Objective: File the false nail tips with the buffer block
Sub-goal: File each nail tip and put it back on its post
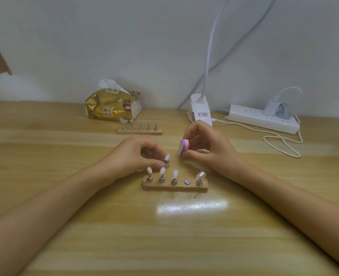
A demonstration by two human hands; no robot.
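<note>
Both are pinching — left hand [138, 154] a pegged tip [167, 157], right hand [208, 145] the buffer [184, 147] — heavy strokes risk popping the tip off.

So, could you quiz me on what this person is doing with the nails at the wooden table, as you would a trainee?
1. True or false: the right hand pinches the pink, purple and white buffer block.
2. How many pale plastic false nail tips stand on the near wooden holder strip? A) three B) four C) five
3. Fill in: the left hand pinches a single nail tip on a metal peg; the strip's bare round metal disc sits ____ from the left.

Key: 1 true; 2 B; 3 fourth.
</note>
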